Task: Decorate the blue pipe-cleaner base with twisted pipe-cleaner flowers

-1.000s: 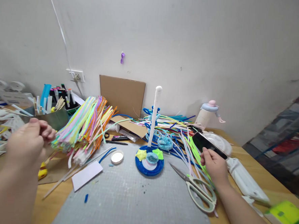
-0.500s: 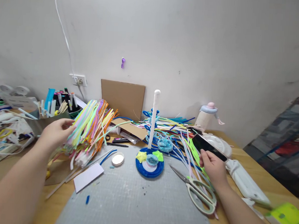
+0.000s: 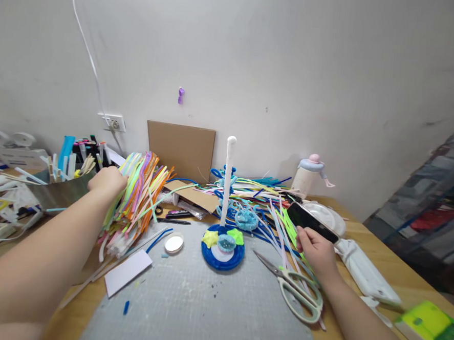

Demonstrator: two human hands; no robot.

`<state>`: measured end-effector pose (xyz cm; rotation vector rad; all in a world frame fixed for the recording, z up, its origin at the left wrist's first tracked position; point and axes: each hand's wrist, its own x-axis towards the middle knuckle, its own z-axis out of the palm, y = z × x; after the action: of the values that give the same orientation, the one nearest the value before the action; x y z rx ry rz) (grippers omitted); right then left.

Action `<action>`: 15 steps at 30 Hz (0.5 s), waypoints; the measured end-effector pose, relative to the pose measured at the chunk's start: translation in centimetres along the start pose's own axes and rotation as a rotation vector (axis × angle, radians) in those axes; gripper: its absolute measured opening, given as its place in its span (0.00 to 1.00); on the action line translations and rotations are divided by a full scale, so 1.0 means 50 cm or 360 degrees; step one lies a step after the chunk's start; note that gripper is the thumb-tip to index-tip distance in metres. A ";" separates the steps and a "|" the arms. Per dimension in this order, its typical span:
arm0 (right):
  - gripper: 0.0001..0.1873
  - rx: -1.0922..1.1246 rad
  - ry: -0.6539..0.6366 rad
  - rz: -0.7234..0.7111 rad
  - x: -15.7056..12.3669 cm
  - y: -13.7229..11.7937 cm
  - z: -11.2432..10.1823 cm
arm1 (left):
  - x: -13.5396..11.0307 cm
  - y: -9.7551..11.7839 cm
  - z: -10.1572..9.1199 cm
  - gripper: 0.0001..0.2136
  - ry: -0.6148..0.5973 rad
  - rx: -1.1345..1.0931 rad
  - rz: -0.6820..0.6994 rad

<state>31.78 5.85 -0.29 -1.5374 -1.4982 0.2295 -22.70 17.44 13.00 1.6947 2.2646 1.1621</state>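
Note:
My left hand (image 3: 107, 183) is at the upper left side of a thick bundle of coloured pipe cleaners (image 3: 141, 190). Its back faces me, so its fingers are hidden. My right hand (image 3: 316, 250) is closed beside the lower edge of a black phone (image 3: 312, 221); whatever its fingers hold is hidden. Between the hands stands a round blue pipe-cleaner base (image 3: 221, 264) with a white upright stick (image 3: 228, 180). A yellow star (image 3: 210, 239), a green star (image 3: 236, 236) and a light blue ring (image 3: 226, 243) sit on the base.
Scissors (image 3: 296, 292) lie on the grey mat (image 3: 210, 323), left of my right forearm. A white card (image 3: 128, 272) and small round dish (image 3: 174, 243) are at left. Loose pipe cleaners (image 3: 252, 187) and a bottle (image 3: 306, 176) stand behind; a pen container (image 3: 62, 193) is far left.
My left hand has moved up and forward along the bundle, and its fingers have gone out of sight. My right hand stays by the phone. The whole view has shifted slightly.

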 end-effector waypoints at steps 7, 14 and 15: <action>0.21 0.0004 -0.0067 -0.0044 0.003 0.015 0.003 | 0.009 0.016 -0.005 0.19 0.0028 0.0409 -0.0378; 0.22 0.0001 -0.0114 -0.0092 0.003 0.011 0.000 | 0.022 0.005 0.000 0.17 0.0077 0.0280 -0.0293; 0.22 0.0002 -0.0133 -0.0097 0.003 0.010 0.000 | 0.025 0.003 0.001 0.17 0.0093 0.0226 -0.0255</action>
<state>32.18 6.06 -0.58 -1.4948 -1.6078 0.2616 -23.03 18.52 13.51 1.5070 2.5196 1.0538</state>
